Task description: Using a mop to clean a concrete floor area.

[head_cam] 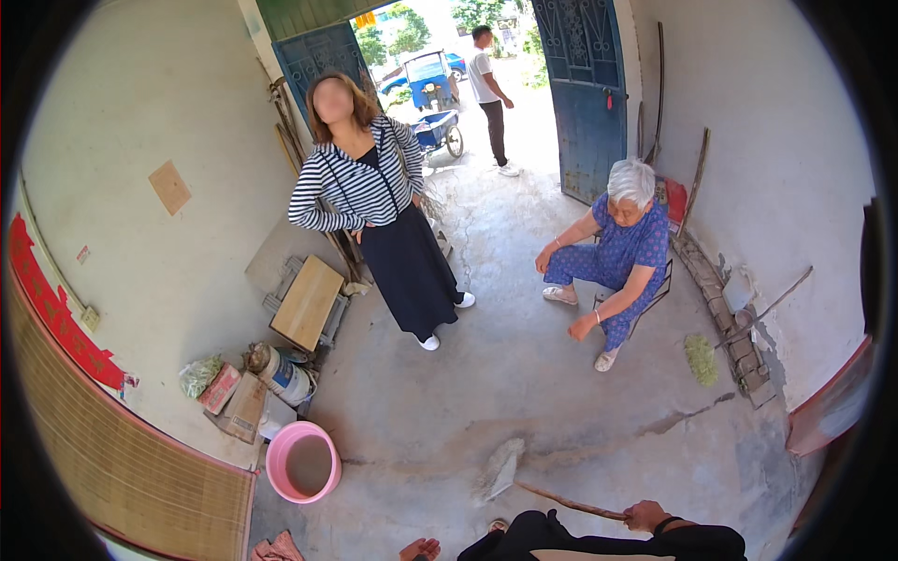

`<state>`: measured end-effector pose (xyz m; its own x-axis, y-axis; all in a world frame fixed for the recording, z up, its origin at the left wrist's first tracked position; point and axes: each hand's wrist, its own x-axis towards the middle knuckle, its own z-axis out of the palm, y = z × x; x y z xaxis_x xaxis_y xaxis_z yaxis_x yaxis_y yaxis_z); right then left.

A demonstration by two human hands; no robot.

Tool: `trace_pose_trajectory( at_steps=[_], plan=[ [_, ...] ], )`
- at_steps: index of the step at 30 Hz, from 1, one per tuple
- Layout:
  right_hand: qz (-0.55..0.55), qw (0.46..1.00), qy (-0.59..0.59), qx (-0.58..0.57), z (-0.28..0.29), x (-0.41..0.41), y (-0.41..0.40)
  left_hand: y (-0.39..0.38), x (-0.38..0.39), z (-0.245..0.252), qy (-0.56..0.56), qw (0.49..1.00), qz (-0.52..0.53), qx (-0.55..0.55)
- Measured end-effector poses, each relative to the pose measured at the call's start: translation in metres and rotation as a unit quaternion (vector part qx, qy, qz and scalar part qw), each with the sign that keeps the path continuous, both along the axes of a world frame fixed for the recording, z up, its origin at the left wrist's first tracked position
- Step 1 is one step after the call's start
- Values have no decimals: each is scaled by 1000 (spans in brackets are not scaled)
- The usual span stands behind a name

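My right hand (644, 517), at the lower right, is closed around a wooden stick handle (572, 502). The handle runs left to a pale, blurred mop head (504, 471) on the concrete floor, near a damp streak. How the head joins the stick is not sharp. My left hand (421, 549) is low in the picture, palm turned up and holding nothing; the bottom edge cuts it off. Left of it lies a pink cloth (276, 547). Farther up stands a pink plastic tub (273, 463) holding murky water.
One person (382, 210) stands ahead; another (617, 259) sits to the right. Outside the blue metal door (588, 105) is a third person (487, 84). Boxes (242, 407) and a bucket (287, 379) line the left wall. A greenish mop (701, 359) rests by the bricks (729, 329).
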<state>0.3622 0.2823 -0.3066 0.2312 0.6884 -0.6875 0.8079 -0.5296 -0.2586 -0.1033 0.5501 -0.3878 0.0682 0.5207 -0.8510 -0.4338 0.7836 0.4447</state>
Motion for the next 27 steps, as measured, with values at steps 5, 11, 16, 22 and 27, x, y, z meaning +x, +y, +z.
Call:
trace_pose_trajectory(
  at_steps=[5,11,16,22,27],
  plan=[
    [-23,1000,-1,6,2,-1,-28,-4,3,2,-10,998,-22,-56],
    [-52,997,-4,-56,-34,0,-45,-7,-14,-26,-30,998,-13,-51],
    [-86,994,18,-72,-71,8,-55,-10,-1,-7,23,996,-81,25],
    [-118,990,45,-60,-69,16,-55,-1,25,27,94,988,-111,44],
    [-129,987,62,-74,-65,21,-65,2,49,28,95,995,-39,6]
  ],
)
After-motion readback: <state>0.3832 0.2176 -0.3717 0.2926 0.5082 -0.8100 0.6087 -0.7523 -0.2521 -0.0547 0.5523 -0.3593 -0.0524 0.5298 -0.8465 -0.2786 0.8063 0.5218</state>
